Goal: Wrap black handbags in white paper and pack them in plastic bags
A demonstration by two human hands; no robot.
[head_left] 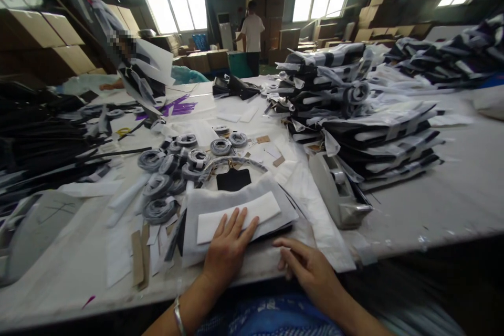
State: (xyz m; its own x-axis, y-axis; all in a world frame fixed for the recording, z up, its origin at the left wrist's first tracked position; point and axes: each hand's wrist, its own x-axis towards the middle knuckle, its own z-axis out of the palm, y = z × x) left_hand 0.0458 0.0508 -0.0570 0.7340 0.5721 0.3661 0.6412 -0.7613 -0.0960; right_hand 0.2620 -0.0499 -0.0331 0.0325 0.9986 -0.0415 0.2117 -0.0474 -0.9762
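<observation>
Left hand (228, 244): fingers slightly spread, lying flat on long white papery strip (264, 207), maybe to stop it sliding | right hand (303, 260): fingers half curled, nothing seen inside | strip: on thin pale-grey sheet (212, 201), near front of white-topped table (413, 215)

Purple strips (181, 107) near yellow scissors (123, 131), plus a person (252, 31) standing way back by cardboard boxes (289, 39), bright windows (176, 5) behind.
</observation>
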